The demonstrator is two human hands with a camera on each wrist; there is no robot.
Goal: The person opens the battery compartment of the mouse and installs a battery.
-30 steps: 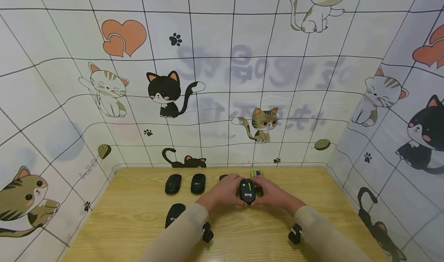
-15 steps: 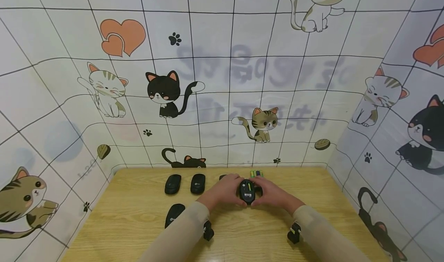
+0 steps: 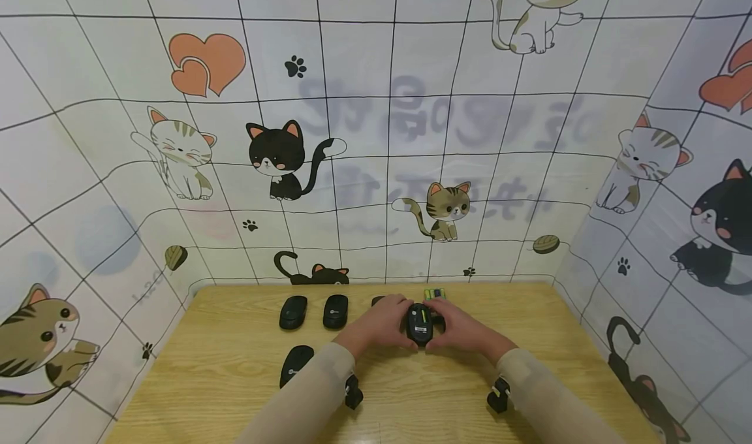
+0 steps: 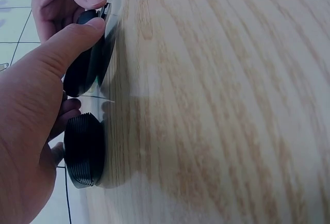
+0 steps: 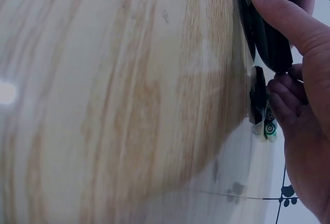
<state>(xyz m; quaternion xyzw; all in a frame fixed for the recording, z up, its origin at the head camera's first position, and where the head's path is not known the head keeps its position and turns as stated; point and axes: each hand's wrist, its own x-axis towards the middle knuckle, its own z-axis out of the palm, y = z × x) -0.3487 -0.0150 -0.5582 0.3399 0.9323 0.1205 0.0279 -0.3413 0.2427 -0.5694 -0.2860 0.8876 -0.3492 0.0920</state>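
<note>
Between both hands a black computer mouse point(image 3: 420, 324) is held with its underside facing up; a green-yellow battery point(image 3: 423, 316) shows in its open slot. My left hand point(image 3: 384, 323) grips its left side, thumb at the near end. On the opposite side my right hand point(image 3: 461, 326) grips it the same way, as the right wrist view shows with the mouse point(image 5: 276, 43) between thumb and fingers. Beside the right fingers lies a small black piece point(image 5: 258, 95), partly hidden. Another mouse point(image 4: 85, 149) rests on the table close to the left hand.
Several green batteries point(image 3: 435, 294) lie at the table's back edge, behind the right hand. To the left are black mice: one mouse point(image 3: 293, 312), a second mouse point(image 3: 335, 311), and a nearer mouse point(image 3: 296, 364) partly covered by the left sleeve. A cat-print wall curtain point(image 3: 364, 248) borders the wooden table point(image 3: 423, 398).
</note>
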